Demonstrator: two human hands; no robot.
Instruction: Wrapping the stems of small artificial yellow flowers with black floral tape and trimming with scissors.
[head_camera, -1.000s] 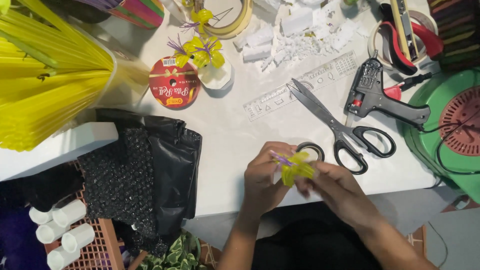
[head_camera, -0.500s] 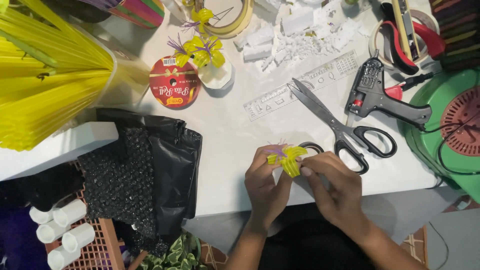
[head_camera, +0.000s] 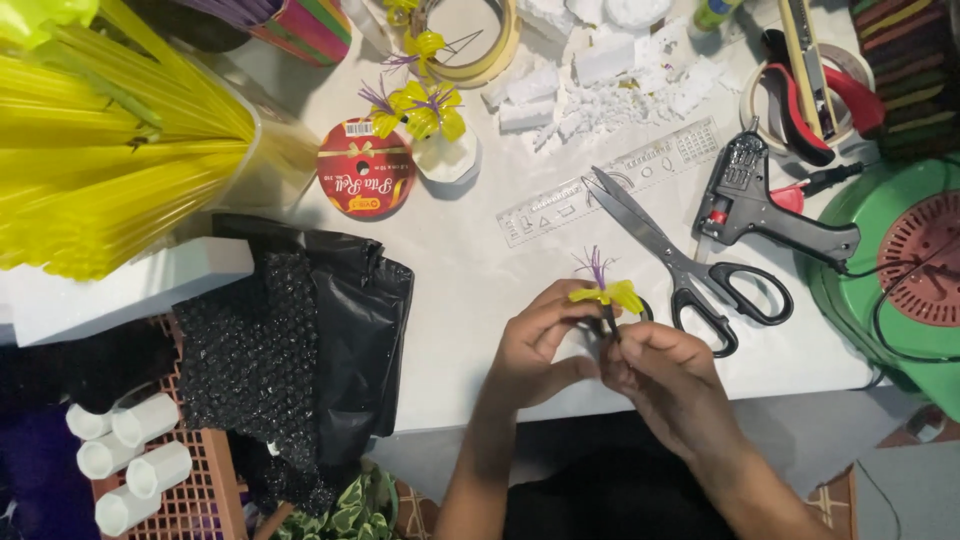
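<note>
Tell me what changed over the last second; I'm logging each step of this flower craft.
Both hands, left hand and right hand, kept their grip on the small yellow flower and turned it: its purple stamens, tucked between the fingers before, now stand up above the petals. The scissors, glue gun and ribbon spool stayed put.

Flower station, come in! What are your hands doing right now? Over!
Left hand and right hand both pinching small yellow flower above white table. Scissors lying just right, untouched.
</note>
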